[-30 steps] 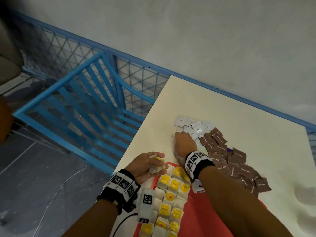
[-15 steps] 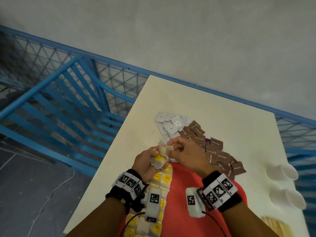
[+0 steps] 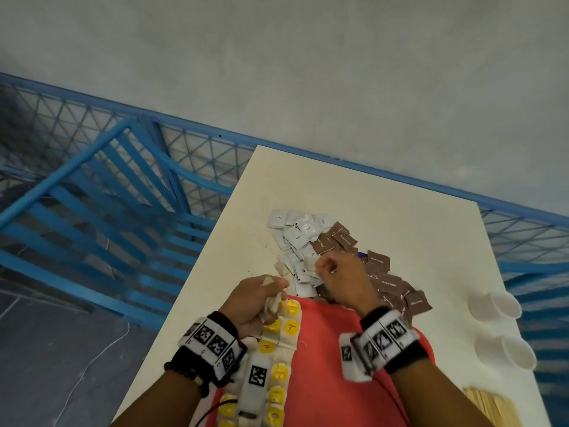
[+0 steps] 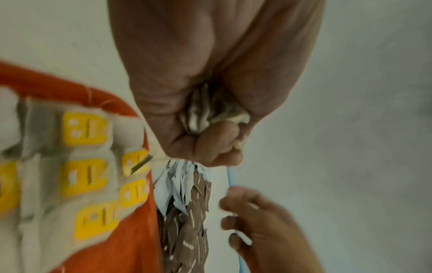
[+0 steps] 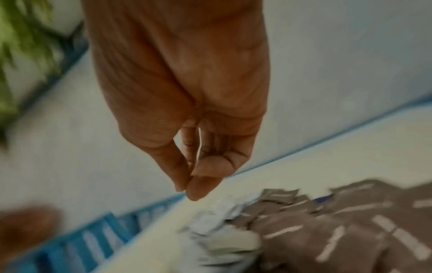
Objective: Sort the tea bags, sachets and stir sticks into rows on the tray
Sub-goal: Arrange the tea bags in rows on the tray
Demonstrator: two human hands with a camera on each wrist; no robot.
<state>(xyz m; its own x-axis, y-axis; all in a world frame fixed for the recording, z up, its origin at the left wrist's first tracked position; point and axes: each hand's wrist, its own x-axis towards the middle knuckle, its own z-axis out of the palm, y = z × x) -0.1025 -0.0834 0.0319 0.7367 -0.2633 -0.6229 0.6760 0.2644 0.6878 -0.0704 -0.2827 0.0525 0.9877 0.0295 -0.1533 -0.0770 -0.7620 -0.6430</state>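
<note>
A red tray (image 3: 323, 349) lies at the near table edge, with tea bags with yellow tags (image 3: 291, 326) in rows along its left side. My left hand (image 3: 271, 291) hovers over the tray's far left corner and grips a crumpled tea bag (image 4: 210, 114) in its fist. My right hand (image 3: 323, 268) is curled above the pile of white sachets (image 3: 295, 232) and brown sachets (image 3: 391, 282). Its thumb and forefinger (image 5: 187, 186) are pinched together, and nothing shows between them. Wooden stir sticks (image 3: 489, 405) lie at the near right.
Two white cups (image 3: 498, 303) lie on their sides near the table's right edge. A blue metal fence (image 3: 123, 195) runs behind and to the left of the cream table (image 3: 400, 211), with floor far below on the left.
A second ago my right hand pressed down by the white sachets. It then met the left hand at the tea bag. Now it has drawn back to the right over the pile.
</note>
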